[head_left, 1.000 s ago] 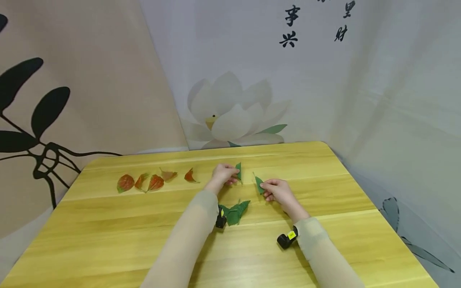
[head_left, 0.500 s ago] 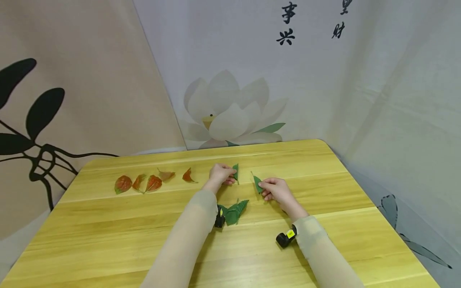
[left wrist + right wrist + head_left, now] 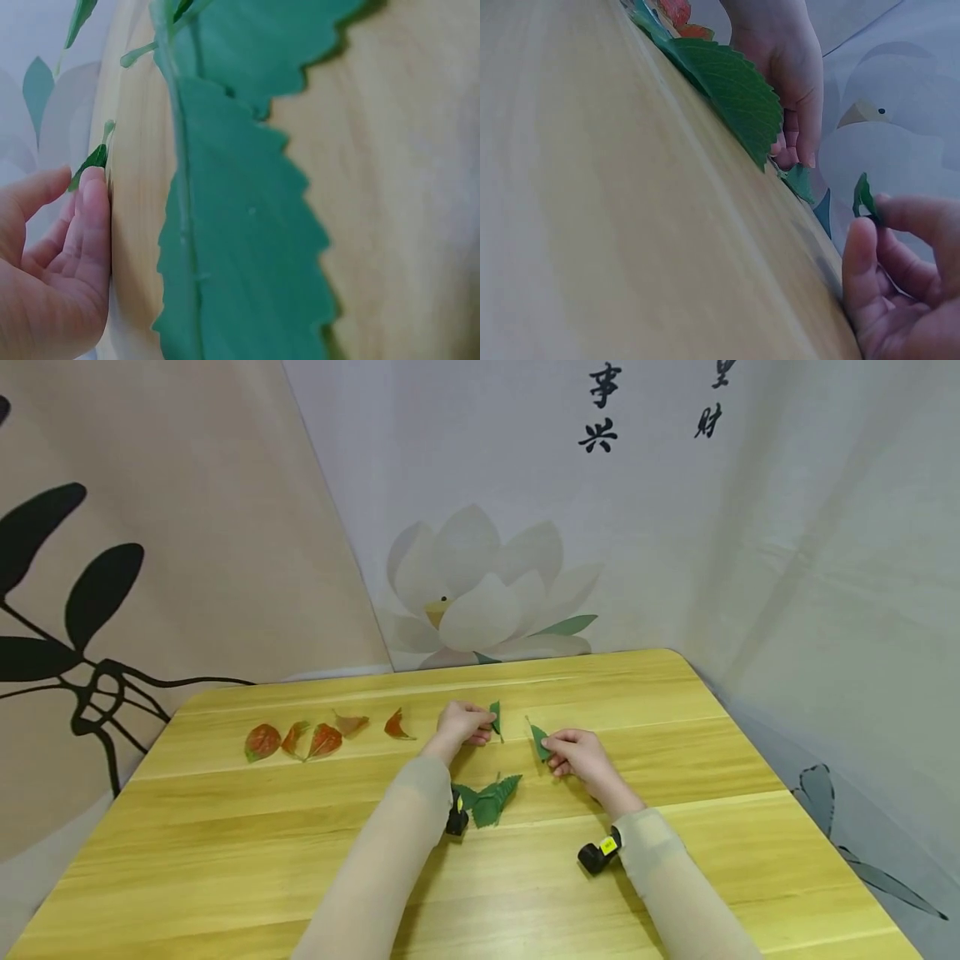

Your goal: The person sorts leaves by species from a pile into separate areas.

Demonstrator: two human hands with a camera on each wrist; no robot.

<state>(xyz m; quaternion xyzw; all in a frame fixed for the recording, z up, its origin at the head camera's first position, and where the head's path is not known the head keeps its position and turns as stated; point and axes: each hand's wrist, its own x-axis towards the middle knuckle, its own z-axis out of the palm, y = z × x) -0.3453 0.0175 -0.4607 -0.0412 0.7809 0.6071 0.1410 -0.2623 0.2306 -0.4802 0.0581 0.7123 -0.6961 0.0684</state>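
Bearing leaves (image 3: 489,805), the table (image 3: 495,893) (yellow woodgrain) fronts printed cloth (image 3: 645,552).

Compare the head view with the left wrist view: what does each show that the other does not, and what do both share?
Only the head view shows the red leaves, the right hand and the black characters. Only the left wrist view makes out the pale rib along a leaf in the green pile. Both share that pile, the wooden table, and the left hand pinching a green leaf.
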